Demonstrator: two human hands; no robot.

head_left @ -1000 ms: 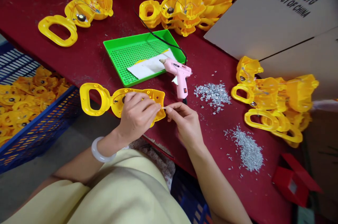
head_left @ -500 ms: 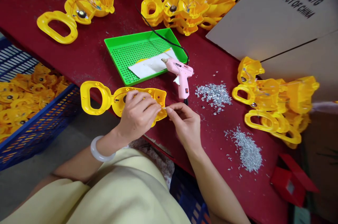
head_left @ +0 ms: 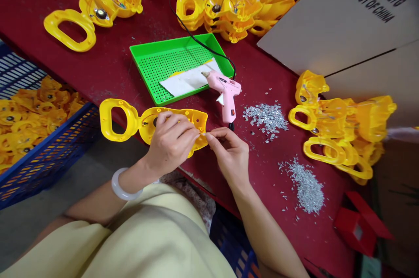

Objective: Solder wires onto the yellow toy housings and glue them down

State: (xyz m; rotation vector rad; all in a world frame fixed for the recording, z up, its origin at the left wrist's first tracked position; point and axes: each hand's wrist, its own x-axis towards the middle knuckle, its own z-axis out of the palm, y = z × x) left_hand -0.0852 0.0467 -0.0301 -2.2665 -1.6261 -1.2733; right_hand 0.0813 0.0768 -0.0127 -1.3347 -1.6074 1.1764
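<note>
A yellow plastic shell (head_left: 119,120) with an oval loop at its left end lies at the table's front edge. Over its right part is my left hand (head_left: 172,140), its fingers bent and its thumb and forefinger closed at the shell's right end. Close beside them, my right hand (head_left: 229,153) pinches with thumb and forefinger. Something tiny and thin shows between the two hands' fingertips, too small to make out. Behind the shell, a pink glue gun (head_left: 228,94) rests with its nozzle over a green perforated tray (head_left: 147,73), which holds a white sheet (head_left: 190,80).
Small silvery parts form two piles, one (head_left: 266,118) right of the glue gun and another (head_left: 307,188) nearer. More yellow shells (head_left: 340,116) are stacked right and at the back. A cardboard box (head_left: 327,20) stands back right. A blue basket (head_left: 65,138) of shells is left.
The view has shifted very slightly. Both hands keep almost the same place and pose at the shell's right end.
</note>
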